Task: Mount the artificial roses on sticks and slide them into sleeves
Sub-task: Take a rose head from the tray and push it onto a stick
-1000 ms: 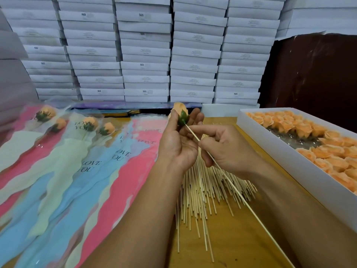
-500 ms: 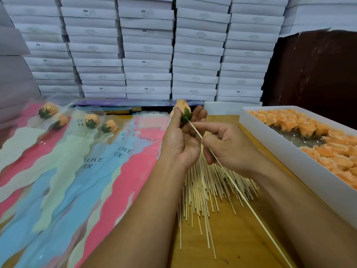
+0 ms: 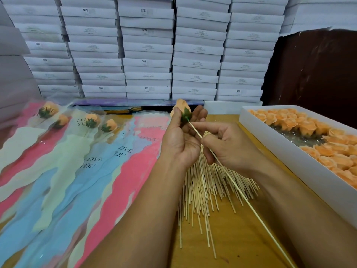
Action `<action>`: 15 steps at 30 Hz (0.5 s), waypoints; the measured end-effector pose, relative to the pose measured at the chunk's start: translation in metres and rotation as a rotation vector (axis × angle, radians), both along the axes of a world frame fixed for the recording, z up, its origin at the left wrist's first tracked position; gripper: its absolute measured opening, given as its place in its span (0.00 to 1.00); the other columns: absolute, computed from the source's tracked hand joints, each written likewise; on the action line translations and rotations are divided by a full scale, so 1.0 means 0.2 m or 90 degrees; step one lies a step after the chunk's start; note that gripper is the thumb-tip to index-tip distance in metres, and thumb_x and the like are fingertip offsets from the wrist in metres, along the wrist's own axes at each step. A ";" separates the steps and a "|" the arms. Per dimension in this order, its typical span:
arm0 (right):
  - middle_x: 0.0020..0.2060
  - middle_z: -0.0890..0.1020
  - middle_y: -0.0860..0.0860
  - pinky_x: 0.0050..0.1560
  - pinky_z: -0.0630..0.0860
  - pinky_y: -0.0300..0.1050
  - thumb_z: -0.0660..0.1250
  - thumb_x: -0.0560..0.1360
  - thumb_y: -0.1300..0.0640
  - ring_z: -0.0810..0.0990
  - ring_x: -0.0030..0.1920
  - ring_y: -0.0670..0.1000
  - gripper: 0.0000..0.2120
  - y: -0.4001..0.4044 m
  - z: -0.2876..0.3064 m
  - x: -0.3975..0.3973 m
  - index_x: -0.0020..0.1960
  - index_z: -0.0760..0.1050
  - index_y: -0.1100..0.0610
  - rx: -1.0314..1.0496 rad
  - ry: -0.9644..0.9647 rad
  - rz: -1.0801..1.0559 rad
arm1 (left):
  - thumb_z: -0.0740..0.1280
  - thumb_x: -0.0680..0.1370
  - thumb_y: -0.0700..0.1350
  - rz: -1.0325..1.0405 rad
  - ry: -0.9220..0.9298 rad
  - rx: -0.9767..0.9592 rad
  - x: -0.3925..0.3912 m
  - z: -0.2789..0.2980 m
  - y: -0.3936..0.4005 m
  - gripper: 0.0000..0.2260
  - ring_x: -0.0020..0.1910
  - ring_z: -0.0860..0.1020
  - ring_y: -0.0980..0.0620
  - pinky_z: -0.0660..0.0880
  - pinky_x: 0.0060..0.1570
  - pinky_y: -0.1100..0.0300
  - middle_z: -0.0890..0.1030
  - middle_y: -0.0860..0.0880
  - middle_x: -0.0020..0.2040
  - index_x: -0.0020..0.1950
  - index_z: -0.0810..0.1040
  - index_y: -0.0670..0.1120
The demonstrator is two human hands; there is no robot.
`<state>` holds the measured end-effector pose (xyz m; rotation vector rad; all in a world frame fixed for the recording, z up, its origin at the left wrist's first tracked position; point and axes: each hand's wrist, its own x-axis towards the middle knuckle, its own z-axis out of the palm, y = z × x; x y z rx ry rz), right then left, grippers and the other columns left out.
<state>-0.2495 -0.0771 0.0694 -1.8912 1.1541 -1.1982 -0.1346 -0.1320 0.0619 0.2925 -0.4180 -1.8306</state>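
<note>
Over the wooden desk [image 3: 241,248] I see my left hand [image 3: 179,140] pinching a rose [image 3: 182,109] (bloom up, away); right hand [image 3: 229,149] grips its stick [image 3: 241,196], slanting down-right toward me.

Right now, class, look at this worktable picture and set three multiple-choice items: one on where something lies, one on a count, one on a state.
1. Where does the open white box of peach roses lie?
A. right of the hands
B. left of the hands
C. on top of the stacked boxes

2. How many peach roses already sit in the pastel printed plastic sleeves?
A. one
B. four
C. nine

3. What is the right hand doing?
A. resting flat on the table
B. pinching the thin wooden stick
C. lifting a sleeve

Key: 1 A, the box lines the table's right edge. 2 B, four rose heads show at the sleeve tops on the left. 3 B, its fingers pinch the stick, whose tip meets the green base of the peach rose held in the left hand.
</note>
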 end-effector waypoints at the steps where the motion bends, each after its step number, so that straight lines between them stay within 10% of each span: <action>1: 0.23 0.76 0.53 0.30 0.71 0.34 0.60 0.78 0.67 0.73 0.25 0.45 0.23 0.00 0.00 0.00 0.62 0.80 0.44 0.000 0.000 0.000 | 0.62 0.83 0.52 0.001 -0.001 0.001 0.00 0.00 0.00 0.16 0.44 0.85 0.47 0.82 0.44 0.59 0.85 0.41 0.46 0.53 0.78 0.38; 15: 0.23 0.77 0.52 0.30 0.71 0.32 0.60 0.77 0.66 0.73 0.24 0.44 0.24 -0.01 -0.01 -0.01 0.69 0.76 0.49 0.007 0.001 0.000 | 0.62 0.83 0.51 0.008 0.005 0.007 0.00 0.00 0.00 0.15 0.43 0.85 0.46 0.82 0.44 0.58 0.85 0.40 0.46 0.56 0.76 0.38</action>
